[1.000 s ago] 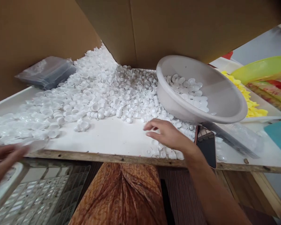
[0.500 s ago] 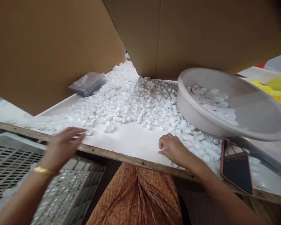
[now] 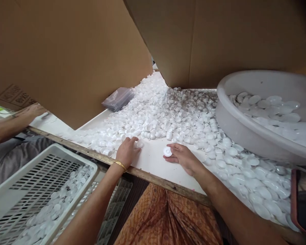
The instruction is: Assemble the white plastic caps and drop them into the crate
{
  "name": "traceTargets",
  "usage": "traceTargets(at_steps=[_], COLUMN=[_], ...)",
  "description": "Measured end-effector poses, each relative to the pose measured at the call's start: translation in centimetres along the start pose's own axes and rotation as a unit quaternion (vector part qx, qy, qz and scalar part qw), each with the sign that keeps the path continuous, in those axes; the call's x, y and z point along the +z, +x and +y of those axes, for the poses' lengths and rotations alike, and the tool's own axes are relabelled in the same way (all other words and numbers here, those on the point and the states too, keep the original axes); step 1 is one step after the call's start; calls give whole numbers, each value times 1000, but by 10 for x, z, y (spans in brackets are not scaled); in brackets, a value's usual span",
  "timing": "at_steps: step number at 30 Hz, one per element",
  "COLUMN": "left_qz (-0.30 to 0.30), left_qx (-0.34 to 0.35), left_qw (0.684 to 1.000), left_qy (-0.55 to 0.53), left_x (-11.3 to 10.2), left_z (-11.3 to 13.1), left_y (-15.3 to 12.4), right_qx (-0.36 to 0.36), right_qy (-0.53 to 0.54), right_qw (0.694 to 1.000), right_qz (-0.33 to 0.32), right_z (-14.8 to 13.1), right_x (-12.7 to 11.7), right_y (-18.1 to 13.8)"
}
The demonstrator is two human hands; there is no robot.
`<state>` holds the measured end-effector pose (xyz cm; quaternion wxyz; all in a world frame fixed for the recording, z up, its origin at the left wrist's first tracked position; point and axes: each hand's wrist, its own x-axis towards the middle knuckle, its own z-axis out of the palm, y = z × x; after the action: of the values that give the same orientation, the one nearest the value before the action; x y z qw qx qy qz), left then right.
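Observation:
A big heap of small white plastic caps (image 3: 168, 115) covers a white table (image 3: 155, 163). My left hand (image 3: 127, 151), with a gold bangle at the wrist, rests fingers curled on caps at the heap's near edge. My right hand (image 3: 182, 157) pinches a flat white round disc (image 3: 167, 151) between thumb and fingers, just above the bare table. The two hands are a hand's width apart.
A grey basin (image 3: 234, 127) with flat white discs sits tilted on the right. A white slatted crate (image 3: 40, 177) holding caps stands at lower left. Cardboard walls (image 3: 73, 58) rise behind. A plastic bag bundle (image 3: 118, 98), a phone (image 3: 303, 200), another person's hand (image 3: 32, 110) at left.
My left hand has come from the crate side onto the caps at the heap's edge. My right hand now holds a white disc. The view has swung left.

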<state>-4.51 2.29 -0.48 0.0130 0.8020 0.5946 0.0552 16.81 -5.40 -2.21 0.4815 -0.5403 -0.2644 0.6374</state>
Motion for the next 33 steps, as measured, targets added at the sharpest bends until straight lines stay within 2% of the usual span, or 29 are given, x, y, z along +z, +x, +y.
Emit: traceTargets(at_steps=[6,10,17,19,22,25,29,33], left_qz=[46,107,72,91,152,145,123,125], left_qx=[57,96,119,133,170,235,286,299], left_qw=[997,988,989,987,971,947,940,941], left_qy=[9,52,55,28,-77,-164,-140,-95], left_x=[7,7,6,3,1,3,9,7], left_z=[6,9,2,3,17,45,70,73], left_y=[5,10,20,20,10,-5,-17,-17], right_qx=[27,32,41,45,45,36,19,-1], right_qy=[97,114,92,95,102,106,111,114], right_qw=[995,992,994,994,993,992,991,990], right_qz=[-25,-36,-41,-38,-40,-53,-74,-83], right_z=[-3,-1,-3,-4,-4,-4,-3,-4], right_x=[-3,-5,-5,-4,-3,-3,-3,-4], right_y=[-2,-1,-1,-2,-2,-2,-2,-4])
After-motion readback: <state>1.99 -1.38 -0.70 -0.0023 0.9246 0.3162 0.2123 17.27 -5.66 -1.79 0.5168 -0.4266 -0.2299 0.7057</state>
